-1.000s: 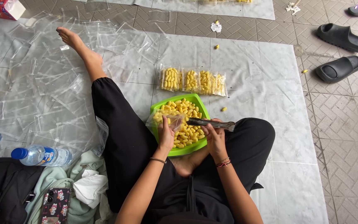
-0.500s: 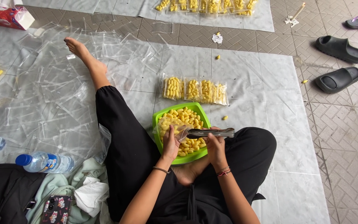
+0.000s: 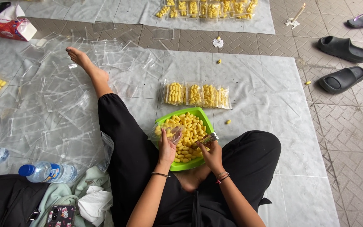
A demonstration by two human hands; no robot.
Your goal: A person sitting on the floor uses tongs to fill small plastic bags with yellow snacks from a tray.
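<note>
Since a moment ago, the metal tongs have swung from lying level across the green basket to pointing down into it, and more of the mat ahead has come into view. My left hand is closed on a small clear bag holding a few yellow pieces, held open over the basket. My right hand is clamped on the tongs beside it, the two hands near each other. Yellow pieces fill the basket between my knees. Four filled bags lie just beyond; empty clear bags spread to the left, near a water bottle.
</note>
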